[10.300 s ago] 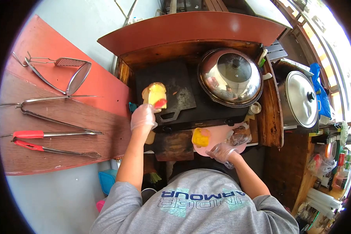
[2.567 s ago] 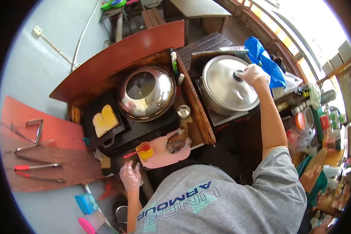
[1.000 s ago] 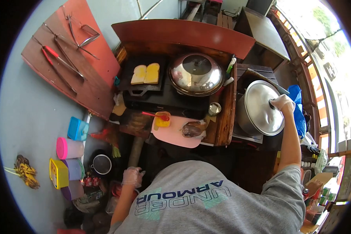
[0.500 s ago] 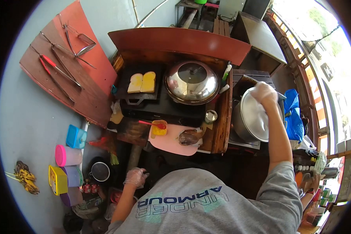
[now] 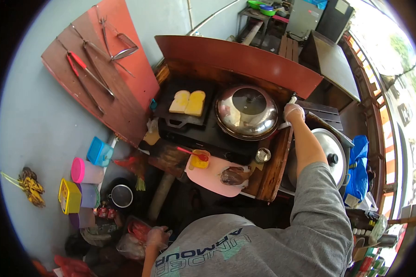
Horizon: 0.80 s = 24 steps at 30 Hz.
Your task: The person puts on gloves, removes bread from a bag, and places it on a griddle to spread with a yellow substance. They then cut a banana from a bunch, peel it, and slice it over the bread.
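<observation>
My right hand [image 5: 293, 112], in a clear glove, is at the right rim of the stove box, its fingers closed around something beside a white utensil handle [image 5: 293, 99]. Just left of it stands a lidded pan [image 5: 247, 112]. Down at the lower left, my gloved left hand [image 5: 158, 237] hangs with loosely parted fingers beside a plastic bag [image 5: 131, 244]; nothing shows in its grasp. Two yellow-topped bread slices [image 5: 187, 103] lie side by side on the dark griddle [image 5: 167, 108]. A red spoon [image 5: 189, 152] rests in a yellow tub [image 5: 200, 159] on the pink board [image 5: 212, 177].
A large pot with a metal lid [image 5: 327, 152] stands right of the wooden box edge [image 5: 275, 177]. A glass jar [image 5: 263, 155] is near the board. Tongs [image 5: 85, 69] hang on the red-brown panel at left; lidded tubs [image 5: 87, 171] line the wall.
My right hand has moved left from the big pot's lid to the stove box's rim; the lid's black knob now shows. My left hand is lower, nearer the plastic bag. The view has shifted.
</observation>
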Motion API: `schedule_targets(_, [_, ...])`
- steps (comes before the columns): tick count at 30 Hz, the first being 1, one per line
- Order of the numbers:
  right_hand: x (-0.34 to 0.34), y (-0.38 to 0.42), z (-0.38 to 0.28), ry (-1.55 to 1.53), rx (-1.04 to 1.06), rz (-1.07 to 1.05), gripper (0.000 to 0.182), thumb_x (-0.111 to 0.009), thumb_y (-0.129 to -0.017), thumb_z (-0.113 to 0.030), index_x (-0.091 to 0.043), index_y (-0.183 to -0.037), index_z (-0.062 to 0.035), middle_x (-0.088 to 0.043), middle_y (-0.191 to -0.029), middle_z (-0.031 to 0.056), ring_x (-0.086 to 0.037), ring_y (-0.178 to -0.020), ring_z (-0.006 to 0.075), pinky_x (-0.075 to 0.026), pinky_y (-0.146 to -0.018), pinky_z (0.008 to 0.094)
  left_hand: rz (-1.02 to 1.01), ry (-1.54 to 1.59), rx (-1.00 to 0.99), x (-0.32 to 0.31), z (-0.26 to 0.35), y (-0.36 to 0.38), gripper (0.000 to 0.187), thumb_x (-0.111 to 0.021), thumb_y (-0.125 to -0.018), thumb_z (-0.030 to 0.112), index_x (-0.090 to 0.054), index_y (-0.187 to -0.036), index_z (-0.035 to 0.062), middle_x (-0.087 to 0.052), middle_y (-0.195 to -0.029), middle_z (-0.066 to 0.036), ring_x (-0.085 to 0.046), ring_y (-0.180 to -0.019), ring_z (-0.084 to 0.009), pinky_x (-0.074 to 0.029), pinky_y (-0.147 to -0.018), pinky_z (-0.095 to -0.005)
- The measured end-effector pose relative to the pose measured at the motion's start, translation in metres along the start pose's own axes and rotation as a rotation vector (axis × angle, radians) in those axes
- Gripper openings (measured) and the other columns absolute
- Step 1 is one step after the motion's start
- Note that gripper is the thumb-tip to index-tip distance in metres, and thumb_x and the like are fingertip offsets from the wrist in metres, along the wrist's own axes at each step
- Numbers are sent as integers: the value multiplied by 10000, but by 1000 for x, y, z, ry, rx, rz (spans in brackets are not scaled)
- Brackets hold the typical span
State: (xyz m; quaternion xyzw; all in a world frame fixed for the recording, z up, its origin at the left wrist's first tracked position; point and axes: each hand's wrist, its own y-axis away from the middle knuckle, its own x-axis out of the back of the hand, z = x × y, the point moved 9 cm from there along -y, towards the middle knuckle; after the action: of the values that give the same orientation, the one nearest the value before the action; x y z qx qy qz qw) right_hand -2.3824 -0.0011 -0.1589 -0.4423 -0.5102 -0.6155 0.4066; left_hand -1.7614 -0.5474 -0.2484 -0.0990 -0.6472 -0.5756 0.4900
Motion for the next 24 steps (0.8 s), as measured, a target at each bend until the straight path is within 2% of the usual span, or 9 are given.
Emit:
schedule_targets(3, [-5,-9,0,12,38,38,309,-603,-945,-147,-766,-1163,-1,-722,-1239,236,-699,-1180,392,-575,-974,472,-25,109,135,-19,-19,25,428,-706,-927,338,-739,-1279,98,-696,-1297,-222,-656,-1231,-363,-515,-1058,-439])
schedule_targets(6, [-12,-21,17,-221,-126,119,310,-607,-940,-142,-763,-1151,23,-719,-1225,261,-707,-1160,395,-581,-958,469,-77,121,151,-38,-32,33,432,-700,-926,329,-732,-1296,109,-700,-1297,-212,-650,-1245,-358,-503,-1079,-435])
schedule_targets(10, [-8,-21,9,-37,-27,111,310,-629,-926,-160,-772,-1138,14,-729,-1197,260,-721,-1134,384,-591,-937,459,-91,123,110,-44,-32,33,435,-696,-932,333,-726,-1305,112,-703,-1290,-209,-656,-1235,-357,-507,-1070,-440])
schedule_targets(12, [-3,-13,-2,92,84,99,305,-654,-904,-169,-779,-1121,4,-747,-1150,250,-735,-1102,382,-602,-912,445,-74,93,76,-35,-24,25,436,-695,-934,335,-724,-1310,114,-705,-1287,-207,-658,-1230,-356,-510,-1066,-442])
schedule_targets(16, [4,-4,-9,123,117,110,288,-675,-884,-172,-786,-1099,-16,-762,-1098,238,-748,-1072,365,-606,-896,444,-71,-4,58,-5,-6,2,435,-689,-944,356,-728,-1299,107,-710,-1275,-205,-662,-1220,-357,-516,-1054,-446])
schedule_targets(19, [-6,5,-10,107,121,65,312,-649,-934,-215,-772,-1142,-17,-751,-1158,228,-733,-1118,364,-599,-915,446,-31,-10,23,15,11,-6,425,-683,-956,376,-737,-1277,101,-714,-1265,-201,-666,-1204,-363,-521,-1041,-448])
schedule_targets(20, [-15,-3,-9,104,118,69,312,-649,-934,-215,-772,-1142,-17,-751,-1158,228,-733,-1118,364,-599,-915,446,-28,-53,-24,25,23,-9,417,-688,-955,378,-745,-1261,100,-714,-1261,-202,-669,-1193,-368,-524,-1036,-448])
schedule_targets(23, [-27,-18,11,-214,-120,95,305,-660,-942,-187,-759,-1174,-16,-746,-1184,222,-723,-1141,376,-597,-925,442,18,-72,-69,46,33,-18,404,-692,-954,385,-759,-1231,98,-714,-1248,-209,-675,-1172,-377,-530,-1025,-449])
schedule_targets(24, [-16,1,-2,-4,-20,-5,297,-680,-929,-164,-760,-1175,-19,-748,-1182,221,-724,-1140,373,-599,-921,445,50,-46,-72,51,33,-19,400,-691,-954,389,-766,-1217,97,-714,-1240,-215,-678,-1161,-381,-533,-1018,-451])
